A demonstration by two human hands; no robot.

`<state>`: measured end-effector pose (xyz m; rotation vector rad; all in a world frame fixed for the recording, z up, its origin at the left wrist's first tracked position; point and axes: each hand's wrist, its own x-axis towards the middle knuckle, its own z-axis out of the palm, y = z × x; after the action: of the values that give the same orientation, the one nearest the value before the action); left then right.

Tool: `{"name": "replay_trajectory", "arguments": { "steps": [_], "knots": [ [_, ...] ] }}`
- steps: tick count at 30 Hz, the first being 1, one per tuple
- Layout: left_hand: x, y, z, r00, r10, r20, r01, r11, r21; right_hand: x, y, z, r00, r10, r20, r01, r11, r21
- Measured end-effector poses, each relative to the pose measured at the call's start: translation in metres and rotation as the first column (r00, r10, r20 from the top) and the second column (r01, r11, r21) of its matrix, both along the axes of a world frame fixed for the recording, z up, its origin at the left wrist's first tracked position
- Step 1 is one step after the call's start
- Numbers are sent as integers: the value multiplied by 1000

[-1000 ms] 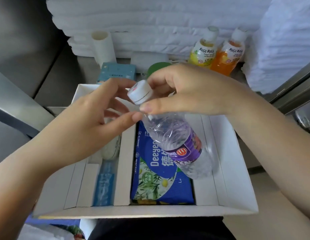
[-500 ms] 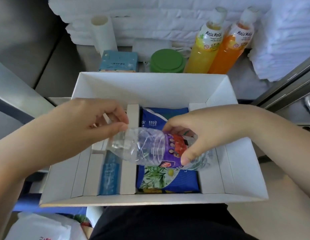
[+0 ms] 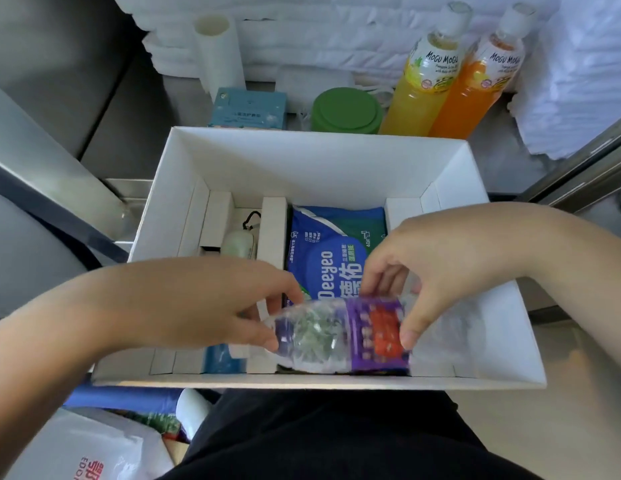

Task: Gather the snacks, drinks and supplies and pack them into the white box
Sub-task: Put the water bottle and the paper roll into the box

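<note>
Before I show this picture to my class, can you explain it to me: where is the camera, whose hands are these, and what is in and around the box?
There is no machine here. The camera sits on a person's head and looks down, so the two bare arms reaching in are that person's own.

Both hands hold one clear water bottle with a purple label, lying on its side low in the white box. The left hand grips the neck end and the right hand grips the label end.

Under the bottle lies a blue tissue pack. A narrow slot to its left holds a small pale oval thing with a black cord; I cannot tell what it is.

Still outside, behind the box: a yellow drink bottle, an orange drink bottle, a green lid, a small blue carton and a white tube.
</note>
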<state>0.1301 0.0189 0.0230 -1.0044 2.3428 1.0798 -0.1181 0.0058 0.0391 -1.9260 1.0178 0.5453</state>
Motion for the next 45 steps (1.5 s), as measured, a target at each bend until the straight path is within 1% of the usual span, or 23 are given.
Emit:
{"name": "replay_trajectory", "arguments": {
  "steps": [2, 6, 9, 15, 17, 19, 21, 22, 23, 25, 27, 29, 30, 32, 33, 34, 36, 38, 40, 42, 44, 45],
  "knots": [
    [-1, -1, -5, 998, -34, 50, 34, 999, -6, -1, 0, 0, 1000, -6, 14, 6, 999, 32],
    [-4, -4, -11, 991, -68, 117, 73, 997, -40, -4, 1, 3, 1000, -1, 17, 1, 1000, 9],
    [-6, -5, -16, 981, -83, 173, 90, 995, -34, -6, 0, 5, 1000, -12, -3, 12, 1000, -3],
    [-4, -8, -26, 970, -159, 183, 165, 986, -18, -3, 2, 3, 999, -3, -37, 4, 1000, 30],
    [-3, -9, -30, 969, -162, 189, 171, 985, -32, -3, 1, 2, 999, 4, -38, -3, 999, 39],
    [-2, -11, -31, 963, -166, 212, 172, 985, -13, -5, 0, 1, 1000, -4, -22, 5, 998, 57],
    [0, -16, -25, 969, -181, 170, 183, 983, 5, -8, -1, 0, 999, -30, 11, 29, 995, 93],
    [1, -20, -18, 979, -157, 128, 161, 987, -19, -9, -2, -1, 999, -38, 25, 35, 994, 105],
    [4, -25, -8, 992, -108, 71, 112, 992, -64, -10, -3, -1, 999, -37, 35, 33, 994, 109],
    [12, -40, 11, 997, 35, -63, -45, 983, -177, -11, -5, -2, 998, -32, 53, 27, 995, 95],
    [18, -57, 26, 973, 143, -180, -194, 932, -307, -11, -10, -1, 995, -47, 85, 43, 998, 54],
    [19, -74, 34, 932, 210, -295, -323, 851, -413, -7, -16, 3, 985, -82, 150, 85, 996, -13],
    [19, -82, 35, 899, 243, -365, -396, 808, -436, -5, -20, 6, 973, -110, 202, 124, 991, -57],
    [17, -96, 33, 802, 306, -514, -553, 706, -442, 1, -29, 17, 929, -163, 332, 224, 962, -154],
    [16, -102, 31, 758, 315, -570, -612, 646, -456, 5, -34, 23, 903, -171, 395, 270, 939, -211],
    [15, -108, 29, 735, 307, -605, -646, 587, -487, 8, -41, 29, 876, -167, 452, 312, 911, -269],
    [14, -121, 26, 727, 282, -626, -669, 496, -553, 16, -56, 37, 808, -174, 563, 417, 844, -338],
    [13, -138, 24, 753, 292, -590, -655, 417, -630, 25, -74, 40, 752, -178, 635, 516, 759, -398],
    [12, -156, 21, 776, 329, -539, -629, 345, -696, 38, -95, 40, 745, -164, 647, 567, 667, -483],
    [11, -169, 20, 786, 362, -500, -606, 293, -740, 51, -115, 37, 742, -168, 649, 596, 610, -523],
    [11, -179, 17, 802, 396, -446, -565, 264, -782, 63, -134, 33, 750, -173, 638, 609, 557, -565],
    [12, -183, 15, 807, 415, -419, -548, 264, -794, 68, -142, 29, 755, -173, 633, 613, 531, -586]
  ]
}}
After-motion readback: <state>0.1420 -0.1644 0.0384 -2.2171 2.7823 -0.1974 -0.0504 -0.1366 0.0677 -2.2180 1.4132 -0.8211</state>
